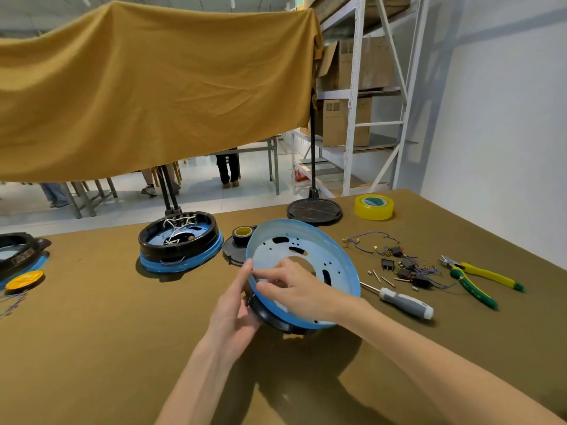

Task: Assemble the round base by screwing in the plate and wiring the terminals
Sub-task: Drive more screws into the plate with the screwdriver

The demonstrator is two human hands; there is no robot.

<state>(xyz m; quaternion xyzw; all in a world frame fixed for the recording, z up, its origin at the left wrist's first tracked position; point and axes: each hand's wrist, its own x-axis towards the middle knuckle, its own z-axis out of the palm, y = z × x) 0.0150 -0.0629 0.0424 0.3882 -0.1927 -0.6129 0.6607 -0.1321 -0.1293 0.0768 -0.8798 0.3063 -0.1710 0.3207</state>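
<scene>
I hold a round blue base [310, 240] tilted up above the table, its hollow inside facing me, with a black ring [270, 317] under its lower rim. My left hand [236, 305] grips the base at its left rim, thumb along the edge. My right hand [294, 286] reaches inside the base with curled fingers near the central hole; whether it pinches anything I cannot tell. Loose wires with terminals and black switches [405, 265], and several screws [383, 279], lie to the right. A grey-handled screwdriver [405, 302] lies beside the base.
A finished black and blue base [181, 240] stands at centre left, another at the left edge [18, 253]. Yellow-green pliers [478, 277], yellow tape [374, 207], a black disc [314, 210], black tape roll [244, 234] and a yellow disc [24, 280] lie on the olive table.
</scene>
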